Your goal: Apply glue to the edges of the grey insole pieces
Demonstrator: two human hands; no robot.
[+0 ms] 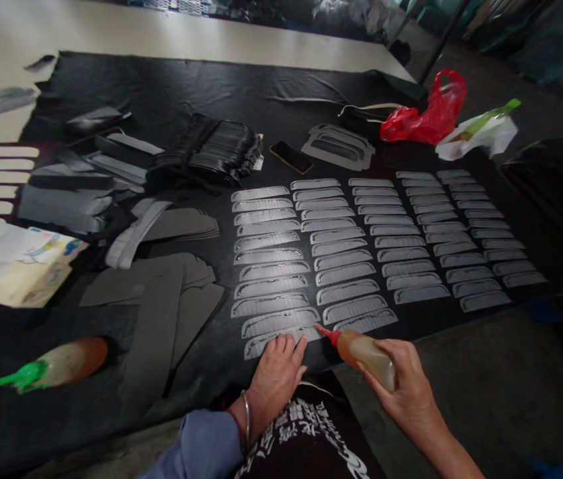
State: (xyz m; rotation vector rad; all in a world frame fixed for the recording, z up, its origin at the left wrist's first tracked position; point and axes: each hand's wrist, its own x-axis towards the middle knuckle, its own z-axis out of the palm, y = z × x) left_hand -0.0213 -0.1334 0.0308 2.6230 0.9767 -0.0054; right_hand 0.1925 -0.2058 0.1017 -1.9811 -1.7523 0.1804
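My right hand [405, 382] is wrapped round a clear squeeze bottle [363, 352] of amber liquid. Its red nozzle points left, with the tip at the right end of the nearest grey curved strip [256, 347]. On that same strip my left hand [278, 369] lies flat, fingers stretched out along its front edge. Several columns of like grey strips [345, 274] cover the black sheet beyond, many with a glossy line along the upper edge. A silver bangle circles my left wrist.
A second squeeze bottle [69, 362] with a green nozzle lies at left. Dark grey flat pieces [161, 313], a strapped black bundle [211, 146] and a phone [291, 157] are farther back. A red plastic bag [433, 113] sits at back right.
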